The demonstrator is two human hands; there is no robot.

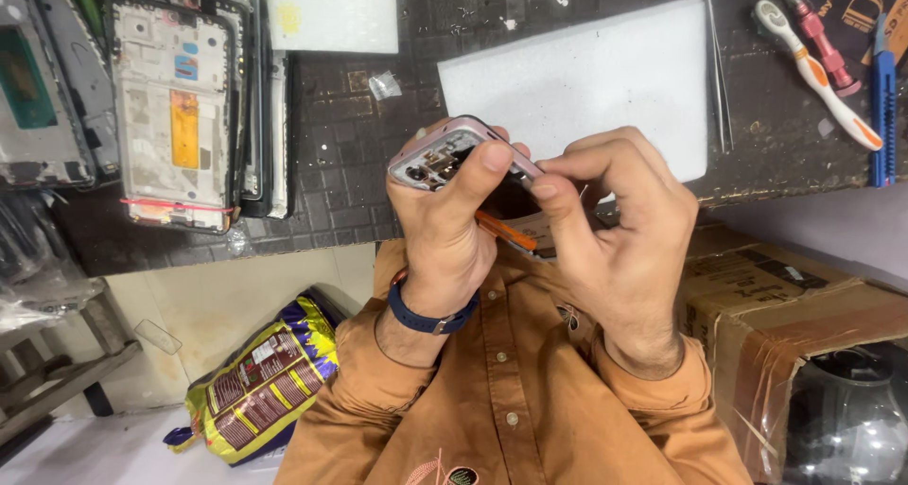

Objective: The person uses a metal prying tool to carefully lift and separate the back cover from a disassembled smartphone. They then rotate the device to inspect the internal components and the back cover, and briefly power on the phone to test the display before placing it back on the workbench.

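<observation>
Both hands hold an opened phone (pixel 430 154) with a pinkish frame, its inner parts facing me, just above the front edge of the dark cutting mat (pixel 331 173). My left hand (pixel 445 239), with a blue band on its wrist, wraps the phone from below, thumb pressed on its upper edge. My right hand (pixel 619 230) pinches the phone's right end with thumb and forefinger. An orange tool (pixel 506 232) pokes out under the phone between the two hands; which hand grips it is hidden.
A white foam pad (pixel 586 78) lies behind the hands, with tweezers (pixel 719 78) at its right edge. Further right are a toothbrush (pixel 813 69), red screwdriver (pixel 823 36) and blue cutter (pixel 882 97). Stripped phone frames (pixel 180 107) are stacked left. A cardboard box (pixel 785 296) and a snack bag (pixel 265 376) sit below.
</observation>
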